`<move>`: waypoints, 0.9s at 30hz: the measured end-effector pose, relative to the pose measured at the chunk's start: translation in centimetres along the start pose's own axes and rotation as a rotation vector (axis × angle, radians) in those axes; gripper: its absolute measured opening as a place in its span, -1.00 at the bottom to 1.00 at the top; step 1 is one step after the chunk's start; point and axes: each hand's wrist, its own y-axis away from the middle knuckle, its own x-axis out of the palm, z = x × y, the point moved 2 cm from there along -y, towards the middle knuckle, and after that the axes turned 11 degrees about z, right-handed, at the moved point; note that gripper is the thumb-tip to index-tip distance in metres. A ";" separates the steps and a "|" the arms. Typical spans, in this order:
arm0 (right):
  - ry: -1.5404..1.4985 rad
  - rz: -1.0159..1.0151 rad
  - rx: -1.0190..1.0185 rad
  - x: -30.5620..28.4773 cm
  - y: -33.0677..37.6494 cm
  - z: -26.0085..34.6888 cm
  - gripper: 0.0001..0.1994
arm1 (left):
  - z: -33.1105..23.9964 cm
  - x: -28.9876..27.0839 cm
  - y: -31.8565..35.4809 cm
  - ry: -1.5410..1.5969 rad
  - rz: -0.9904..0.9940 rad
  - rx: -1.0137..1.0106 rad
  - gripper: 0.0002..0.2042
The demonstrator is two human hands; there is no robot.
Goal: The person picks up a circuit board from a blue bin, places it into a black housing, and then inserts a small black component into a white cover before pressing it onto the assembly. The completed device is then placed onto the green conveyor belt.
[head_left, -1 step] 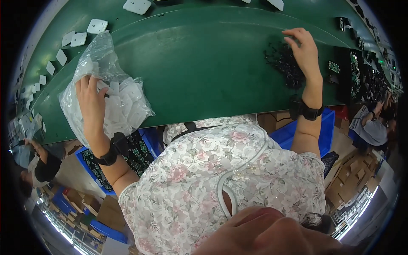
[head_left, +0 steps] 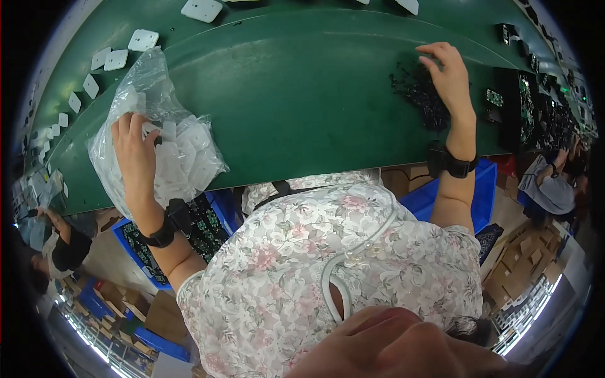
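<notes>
On the left of the green table, a clear plastic bag point(head_left: 148, 79) holds many white plastic pieces point(head_left: 189, 151). My left hand point(head_left: 133, 148) reaches over these pieces, its fingers bent down among them. A small dark bit shows by the thumb; what the fingers grip is hidden. On the right, a loose pile of small black parts point(head_left: 425, 101) lies on the tabletop. Just above its right side hovers my right hand point(head_left: 450, 79), index finger and thumb apart, with nothing visible between them. Each wrist wears a black strapped device.
White square covers point(head_left: 144, 40) stand in a curved row along the table's far left. A black box point(head_left: 515, 110) of green circuit boards is at the right. Blue bins point(head_left: 142, 255) sit below the table edge. Other people work at both sides.
</notes>
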 end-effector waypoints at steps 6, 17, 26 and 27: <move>0.043 0.017 -0.073 2.0 0.7 0.5 -0.88 | -2.2 -2.1 1.9 0.369 -0.320 -0.158 -0.82; -0.330 0.029 -0.018 1.8 0.5 6.6 -0.95 | -16.2 4.7 -1.0 1.412 0.191 0.046 -0.81; -1.410 0.228 -0.032 5.4 0.9 15.1 -0.96 | -20.0 4.0 -2.4 1.369 0.007 0.239 -0.84; -1.434 0.236 -0.020 5.7 0.8 15.3 -0.95 | -19.8 4.2 -2.4 1.294 -0.069 0.306 -0.86</move>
